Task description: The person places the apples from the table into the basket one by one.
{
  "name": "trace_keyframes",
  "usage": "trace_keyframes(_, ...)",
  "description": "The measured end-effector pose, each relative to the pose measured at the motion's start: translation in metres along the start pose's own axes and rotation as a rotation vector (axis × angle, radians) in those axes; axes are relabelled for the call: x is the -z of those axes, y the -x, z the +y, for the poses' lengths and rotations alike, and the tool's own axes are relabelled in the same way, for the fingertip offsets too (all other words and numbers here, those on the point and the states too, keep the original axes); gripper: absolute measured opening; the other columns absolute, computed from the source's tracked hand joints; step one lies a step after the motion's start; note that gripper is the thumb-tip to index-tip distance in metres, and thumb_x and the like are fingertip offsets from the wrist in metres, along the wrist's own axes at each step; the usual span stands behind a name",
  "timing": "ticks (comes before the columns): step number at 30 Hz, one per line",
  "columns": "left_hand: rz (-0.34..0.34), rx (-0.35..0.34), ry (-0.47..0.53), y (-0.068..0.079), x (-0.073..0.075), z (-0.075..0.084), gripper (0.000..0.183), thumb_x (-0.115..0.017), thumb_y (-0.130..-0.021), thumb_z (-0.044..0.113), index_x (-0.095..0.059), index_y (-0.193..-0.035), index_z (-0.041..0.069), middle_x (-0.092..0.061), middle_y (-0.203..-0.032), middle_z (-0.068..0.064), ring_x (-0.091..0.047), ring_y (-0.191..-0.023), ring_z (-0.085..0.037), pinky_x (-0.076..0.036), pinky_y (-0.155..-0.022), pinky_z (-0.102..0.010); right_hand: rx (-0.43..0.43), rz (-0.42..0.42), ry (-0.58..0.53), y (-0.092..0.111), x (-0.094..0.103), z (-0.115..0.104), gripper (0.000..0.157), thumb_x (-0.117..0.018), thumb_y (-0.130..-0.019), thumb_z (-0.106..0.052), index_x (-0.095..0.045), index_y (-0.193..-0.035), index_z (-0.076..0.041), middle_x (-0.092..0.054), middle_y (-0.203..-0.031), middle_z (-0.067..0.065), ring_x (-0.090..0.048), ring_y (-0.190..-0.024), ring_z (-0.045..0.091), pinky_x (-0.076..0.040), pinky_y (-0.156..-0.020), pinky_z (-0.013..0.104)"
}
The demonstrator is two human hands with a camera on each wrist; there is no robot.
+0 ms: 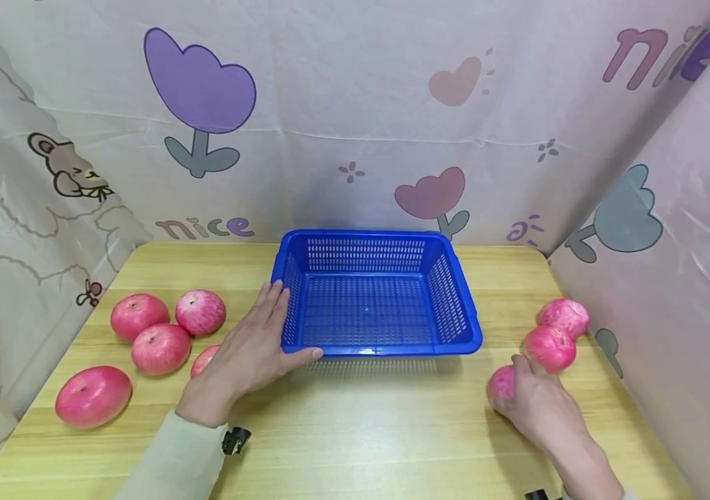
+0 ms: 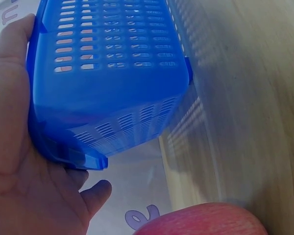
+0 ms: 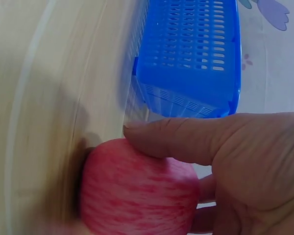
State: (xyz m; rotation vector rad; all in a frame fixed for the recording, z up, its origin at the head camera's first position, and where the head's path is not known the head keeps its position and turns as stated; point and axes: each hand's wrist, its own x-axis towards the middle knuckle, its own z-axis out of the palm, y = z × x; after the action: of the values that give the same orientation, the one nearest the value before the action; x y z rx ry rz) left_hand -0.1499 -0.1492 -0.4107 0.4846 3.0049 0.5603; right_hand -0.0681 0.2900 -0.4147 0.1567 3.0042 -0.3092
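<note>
A blue plastic basket (image 1: 367, 351) with slotted walls stands on the table. My left hand (image 1: 249, 354) rests on its near left corner, fingers straight along the left rim and thumb on the front rim. In the left wrist view, that corner of the basket (image 2: 103, 88) lies against the palm. At the right, my right hand (image 1: 545, 403) holds a pinkish-red apple (image 1: 501, 386), partly hidden under the fingers. The right wrist view shows the thumb over this apple (image 3: 137, 191) and fingers on its far side. Just beyond are two more apples, one nearer (image 1: 550, 348) and one farther (image 1: 564, 317).
Several apples lie left of the basket, among them a large one (image 1: 94, 397) near the left edge and one (image 1: 203, 360) partly behind my left wrist. A printed curtain (image 1: 342, 125) hangs behind the wooden table (image 1: 367, 444) and along both sides.
</note>
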Motion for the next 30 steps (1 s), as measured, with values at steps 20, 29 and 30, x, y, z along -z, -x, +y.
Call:
trace_keyframes(20, -0.006, 0.007, 0.007, 0.001, 0.000, 0.001, 0.134, -0.050, -0.080, 0.096, -0.007, -0.170, 0.006, 0.002, -0.179, -0.012, 0.003, -0.165, -0.035, -0.022, -0.126, -0.064, 0.014, 0.063, -0.127, -0.021, -0.007, -0.004, 0.103, -0.088, -0.085, -0.038, -0.033, -0.151, 0.019, -0.040, -0.147, 0.050, -0.045, -0.131, 0.067, -0.043, -0.103, 0.078)
trace_keyframes(29, -0.006, 0.012, 0.011, 0.001, 0.000, 0.001, 0.133, -0.051, -0.080, 0.095, -0.008, -0.170, 0.006, 0.002, -0.179, -0.012, 0.003, -0.165, -0.035, -0.022, -0.127, -0.064, -0.006, 0.042, -0.138, -0.023, -0.004, -0.002, 0.092, -0.081, -0.090, -0.039, -0.038, -0.151, 0.016, -0.043, -0.147, 0.048, -0.046, -0.133, 0.065, -0.043, -0.103, 0.078)
trace_keyframes(30, -0.005, 0.012, 0.010, 0.001, 0.000, 0.002, 0.134, -0.050, -0.080, 0.095, -0.008, -0.170, 0.006, 0.002, -0.179, -0.012, 0.003, -0.165, -0.035, -0.023, -0.127, -0.064, -0.006, 0.043, -0.135, -0.024, -0.003, -0.002, 0.091, -0.081, -0.091, -0.038, -0.038, -0.150, 0.016, -0.043, -0.147, 0.047, -0.046, -0.132, 0.065, -0.044, -0.103, 0.077)
